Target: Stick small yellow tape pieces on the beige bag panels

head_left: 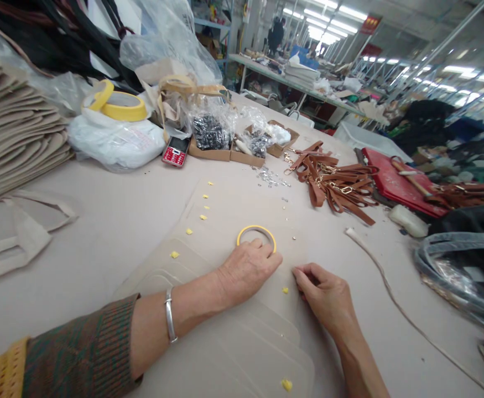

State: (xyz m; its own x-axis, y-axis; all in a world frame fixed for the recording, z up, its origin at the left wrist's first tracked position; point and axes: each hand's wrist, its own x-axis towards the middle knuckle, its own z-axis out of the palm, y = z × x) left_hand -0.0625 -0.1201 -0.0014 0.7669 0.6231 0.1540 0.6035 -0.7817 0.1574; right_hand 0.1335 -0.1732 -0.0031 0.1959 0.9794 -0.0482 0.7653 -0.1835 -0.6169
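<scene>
My left hand (pixel 252 271) is closed on the near side of a narrow roll of yellow tape (pixel 256 228), just above the sheets. To its right, my right hand (pixel 324 293) has thumb and forefinger pinched together by the right edge of a sheet; what lies between the fingertips is too small to make out. Overlapping translucent pale sheets (pixel 250 334) spread beneath both hands. Small yellow tape pieces (pixel 174 255) sit along their left side, with another tape piece (pixel 285 290) between my hands. Several tiny metal bits (pixel 294 238) lie beyond my right hand.
Brown straps with metal clasps (pixel 337 182) lie at the back right, near a red flat item (pixel 407 182). Cardboard trays (pixel 211 153), a red phone-like device (pixel 176 152) and yellow tape rolls (pixel 125 106) line the back. Beige pieces (pixel 13 132) are stacked left; a cord (pixel 385 279) runs right.
</scene>
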